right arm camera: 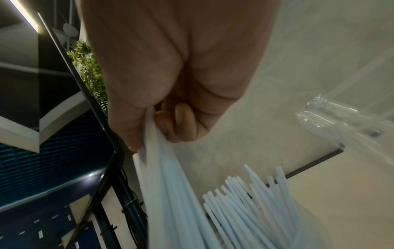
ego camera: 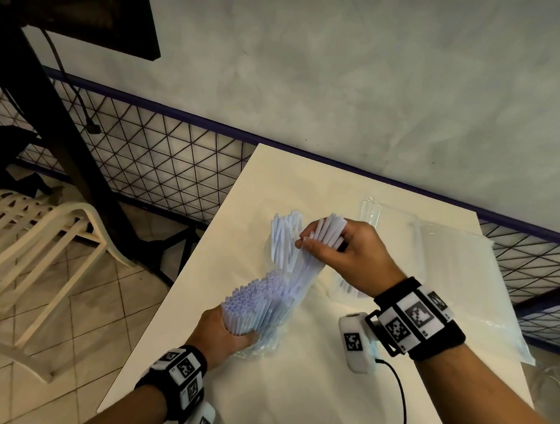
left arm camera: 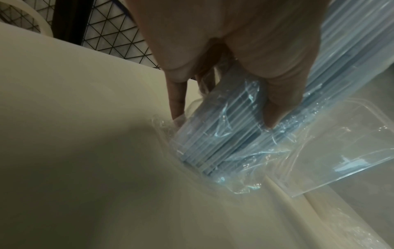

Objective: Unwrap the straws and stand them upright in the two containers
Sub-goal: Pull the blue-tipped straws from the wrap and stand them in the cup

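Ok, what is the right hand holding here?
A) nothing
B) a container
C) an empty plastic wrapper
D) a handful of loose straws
D: the right hand grips a bunch of unwrapped straws, lifted clear of the wrapped bundle held in the left hand.

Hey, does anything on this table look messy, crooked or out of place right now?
Mildly. The straws in the clear container splay at mixed angles rather than standing straight. Loose clear wrapping lies crumpled across the far right of the table. Nothing looks spilled or broken.
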A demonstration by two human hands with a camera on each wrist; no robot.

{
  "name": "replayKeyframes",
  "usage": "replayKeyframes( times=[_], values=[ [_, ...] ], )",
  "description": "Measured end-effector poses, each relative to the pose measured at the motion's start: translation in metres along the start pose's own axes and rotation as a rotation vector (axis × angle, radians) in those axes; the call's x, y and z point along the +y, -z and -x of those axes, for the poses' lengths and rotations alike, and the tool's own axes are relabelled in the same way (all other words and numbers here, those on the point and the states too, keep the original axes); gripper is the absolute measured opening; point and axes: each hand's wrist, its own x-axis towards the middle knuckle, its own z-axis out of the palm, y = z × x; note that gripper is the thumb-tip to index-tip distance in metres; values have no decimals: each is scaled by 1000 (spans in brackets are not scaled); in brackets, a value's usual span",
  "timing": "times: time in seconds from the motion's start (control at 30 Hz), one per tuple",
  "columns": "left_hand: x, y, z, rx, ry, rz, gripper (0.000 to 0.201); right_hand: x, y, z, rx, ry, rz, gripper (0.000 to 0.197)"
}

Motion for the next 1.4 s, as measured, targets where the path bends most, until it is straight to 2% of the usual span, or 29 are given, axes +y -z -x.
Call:
replayKeyframes(
  times=[0.1, 0.23, 0.37, 0.6, 0.83, 0.97, 1.07, 1.17, 1.27, 1.4],
  values=[
    [1, 0, 0, -1, 2, 5, 46, 7, -8, 1, -36, 2, 19, 13],
    [1, 0, 1, -7, 6, 22, 47, 4, -6, -2, -7, -23, 41, 19],
    [1, 0, 2, -7, 18, 24, 48, -18, 21, -14, 14, -4, 61, 16],
    [-2, -1, 1, 7, 34, 25, 48, -50, 70, -43, 160, 137, -92, 3],
    [-2, 0, 1, 15, 23, 11, 48, -26, 55, -69, 80, 99, -10, 13],
    [0, 0, 2, 20, 18, 4, 49, 2, 35, -76, 34, 31, 94, 3],
    [1, 0, 3, 22, 16, 4, 48, 23, 24, -75, -9, -69, 199, 21],
    [-1, 0, 2, 22, 26, -3, 50, 31, 20, -69, 65, -138, 319, 44],
    [-1, 0, 1, 24, 31, -12, 51, 36, 17, -61, 64, -66, 379, 57],
    [1, 0, 1, 22, 26, -13, 48, 55, 2, -49, -162, 91, 545, 72]
  ],
)
